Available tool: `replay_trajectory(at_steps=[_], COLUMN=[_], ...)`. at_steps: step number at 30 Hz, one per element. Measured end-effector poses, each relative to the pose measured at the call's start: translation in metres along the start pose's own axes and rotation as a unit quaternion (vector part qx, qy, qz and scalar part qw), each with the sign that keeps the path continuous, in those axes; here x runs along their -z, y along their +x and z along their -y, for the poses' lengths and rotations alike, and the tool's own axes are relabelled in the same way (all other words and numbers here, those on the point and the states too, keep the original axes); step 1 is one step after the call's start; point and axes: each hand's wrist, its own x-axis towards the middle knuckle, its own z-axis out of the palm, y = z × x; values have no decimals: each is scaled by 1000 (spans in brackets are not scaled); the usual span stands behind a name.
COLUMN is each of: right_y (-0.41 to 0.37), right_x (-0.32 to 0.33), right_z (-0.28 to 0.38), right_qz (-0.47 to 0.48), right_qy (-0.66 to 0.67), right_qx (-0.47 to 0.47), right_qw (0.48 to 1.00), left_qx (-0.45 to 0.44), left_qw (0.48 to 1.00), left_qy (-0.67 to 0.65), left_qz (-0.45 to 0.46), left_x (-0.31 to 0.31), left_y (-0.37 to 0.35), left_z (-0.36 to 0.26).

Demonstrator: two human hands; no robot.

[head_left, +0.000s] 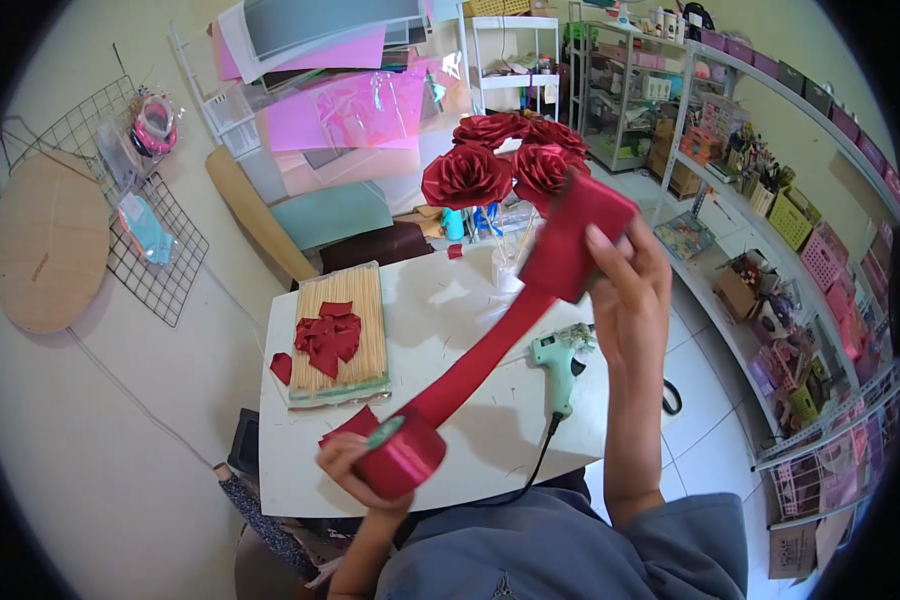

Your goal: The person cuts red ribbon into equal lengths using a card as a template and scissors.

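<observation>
My left hand (355, 465) has its grip closed around the red ribbon roll (402, 460), to the left of the glue gun (558, 365) and nearer my body. The roll is tilted, with its green core showing at the upper side. From it the ribbon strip (485, 360) runs up and to the right, in a gentle curve, passing left of the glue gun, to the wide, flat ribbon section (578, 238) that my right hand (632, 275) holds. That hand is raised above and to the right of the glue gun; its grip is narrow, pinching the section at its right edge, with the thumb on the face turned to me. Both the roll and the section are held up over the worktop (470, 460).

The glue gun is mint green and lies on the worktop, its black cord (542, 460) running down toward my body. Well to its left lies a bundle of thin sticks (370, 320) with a pile of red petal pieces (328, 340) on top; one more red piece (281, 369) lies just beside the bundle's left side. A larger red piece (345, 425) lies near my left hand. Beyond the glue gun, red fabric-like roses (467, 176) stand on thin stems in a pale container (506, 270), and a small red scrap (455, 252) lies to the container's left.
</observation>
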Motion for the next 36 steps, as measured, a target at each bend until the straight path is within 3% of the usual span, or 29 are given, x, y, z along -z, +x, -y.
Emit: replay_trajectory(at_steps=[4,9,12,14,16,18,22,24,27,28,31,32,34,36], right_y=[26,52,55,56,59,54,55,55,58,58,60,61,62,63], right_x=[-40,-76,-87,-85,-76,-71,-61,-59,-60,-62,-68,-70,-74,-78], right_z=[-11,-40,-52,-51,-48,-38,-31,-32,-36,-37,-48,-53,-60,-64], right_qz=[123,200,183,180,152,109,59,49,35,56,102,127,138,188], right_qy=[-6,22,1,-5,-74,-104,-120,-120,-128,-120,-97,-83,-61,-41], right_qx=[16,-56,-53,-54,20,38,54,62,64,62,57,54,31,-19], right_qw=[992,978,982,982,985,988,990,990,989,989,988,987,988,981], left_qx=[-73,18,82,114,135,334,432,436,358,358,381,382,241,236], left_qw=[991,988,995,977,970,862,837,845,923,924,907,907,932,931], left_qy=[66,25,-29,-173,-195,-291,-228,-240,-133,-132,-143,-142,37,38], left_qz=[92,149,56,-48,-58,-247,-245,-193,-41,-41,104,103,268,275], left_x=[-11,-24,-27,-24,-25,-29,-30,-25,-20,-19,-16,-13,-7,-2], left_y=[-19,-20,-17,-15,-7,1,-21,-27,-23,-27,-32,-30,-14,-9], left_z=[-5,-5,0,-6,-9,-17,-8,-10,-14,-14,-20,-24,-34,-38])
